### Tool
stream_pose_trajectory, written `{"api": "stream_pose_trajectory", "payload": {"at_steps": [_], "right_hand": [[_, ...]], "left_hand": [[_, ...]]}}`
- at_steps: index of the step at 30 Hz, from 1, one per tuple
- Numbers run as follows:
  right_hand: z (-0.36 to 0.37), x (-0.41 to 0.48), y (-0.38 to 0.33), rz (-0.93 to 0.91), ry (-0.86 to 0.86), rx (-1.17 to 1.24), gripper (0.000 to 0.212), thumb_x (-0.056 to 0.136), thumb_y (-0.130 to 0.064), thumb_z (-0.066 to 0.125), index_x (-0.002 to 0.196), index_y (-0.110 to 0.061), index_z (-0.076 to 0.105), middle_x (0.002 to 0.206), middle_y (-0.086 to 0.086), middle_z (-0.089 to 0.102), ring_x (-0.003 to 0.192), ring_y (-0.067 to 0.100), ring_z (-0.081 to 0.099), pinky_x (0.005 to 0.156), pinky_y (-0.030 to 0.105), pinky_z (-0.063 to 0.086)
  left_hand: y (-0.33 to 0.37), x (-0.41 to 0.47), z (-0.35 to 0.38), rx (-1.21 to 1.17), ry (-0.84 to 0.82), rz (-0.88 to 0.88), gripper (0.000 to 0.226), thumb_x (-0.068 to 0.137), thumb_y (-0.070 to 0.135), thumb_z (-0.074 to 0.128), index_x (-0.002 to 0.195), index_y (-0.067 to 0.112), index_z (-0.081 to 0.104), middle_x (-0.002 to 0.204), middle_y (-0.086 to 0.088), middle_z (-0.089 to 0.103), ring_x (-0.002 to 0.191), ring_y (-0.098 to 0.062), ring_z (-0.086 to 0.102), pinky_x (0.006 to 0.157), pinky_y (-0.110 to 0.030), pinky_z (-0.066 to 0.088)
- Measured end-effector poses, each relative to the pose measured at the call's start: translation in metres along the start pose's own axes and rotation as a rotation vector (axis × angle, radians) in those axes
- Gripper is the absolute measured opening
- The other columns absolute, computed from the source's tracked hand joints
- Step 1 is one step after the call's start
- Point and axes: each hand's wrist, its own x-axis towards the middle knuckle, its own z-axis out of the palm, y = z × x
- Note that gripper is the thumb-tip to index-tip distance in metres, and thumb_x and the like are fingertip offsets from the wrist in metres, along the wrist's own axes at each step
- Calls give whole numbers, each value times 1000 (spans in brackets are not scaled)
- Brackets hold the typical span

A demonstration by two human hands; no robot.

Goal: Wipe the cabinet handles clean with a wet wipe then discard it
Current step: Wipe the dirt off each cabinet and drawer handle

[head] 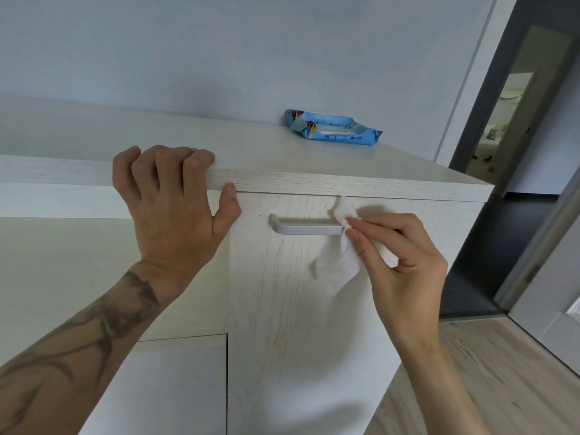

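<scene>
Brushed silver bar handle [306, 227] on the door of a pale wood-grain cabinet [282, 309]. The handle's right end is covered by a crumpled white wet wipe [337, 271], which is pinched between thumb and fingertips in the grip of the right hand [405, 259]. The wipe's loose tail is hung below the handle. Left of the handle, the cabinet's top edge is clasped in the grip of the left hand [169, 196], fingers curled over it, thumb pressed against the front. Its fingertips are hidden. Above and behind the handle, a blue plastic wipe pack [334, 128] is laid on the cabinet top, its print too small to be read. The door's lower part is cut off.
</scene>
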Motion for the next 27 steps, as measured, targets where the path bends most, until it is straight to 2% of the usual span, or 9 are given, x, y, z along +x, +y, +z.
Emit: {"api": "stream_pose_trajectory", "payload": {"at_steps": [4,7,10,13,19,24,27], "right_hand": [[12,1,-11,-187,-35,-133,19,94,-15,80,111,-21,81,105,-4,70,106,18,57,91,33,46],[31,3,-30,-235,-58,-166,16,95,-22,78,110,-23,83,103,-6,71,106,12,54,97,25,33],[49,4,-48,-228,-87,-178,12,95,-23,78,106,-23,84,101,-7,69,106,13,53,98,23,27],[64,8,-56,-218,-107,-246,9,93,-18,80,101,-23,83,103,-8,68,111,14,52,97,27,27],[61,-8,-52,-227,71,-270,5,94,-21,80,98,-22,84,103,-4,71,105,19,57,96,34,32],[74,3,-55,-246,19,-307,6,92,-18,82,96,-23,82,104,-9,72,112,16,56,101,26,24],[68,-1,-49,-300,43,-304,6,95,-19,80,100,-23,83,105,-9,73,110,17,55,99,28,27]], "left_hand": [[-1,0,2,6,-10,6,40,105,39,45,115,3,59,107,-20,60,107,-35,45,113,-51,26],[-2,0,2,1,-11,3,39,104,38,46,116,4,58,106,-19,59,107,-35,45,112,-53,27],[-2,0,2,-3,-12,7,38,104,39,45,116,4,57,106,-19,60,106,-34,45,111,-54,29],[-2,1,2,2,-16,17,38,104,38,46,115,4,58,106,-18,59,107,-34,45,110,-54,30],[-3,1,1,1,-30,16,41,104,40,44,114,4,60,106,-18,62,107,-34,44,113,-49,24],[-3,1,1,-2,-26,20,43,104,40,43,113,3,63,105,-18,63,106,-33,44,114,-48,23],[-3,1,0,-9,-29,19,42,104,40,43,114,3,62,106,-18,62,106,-33,45,114,-48,24]]}}
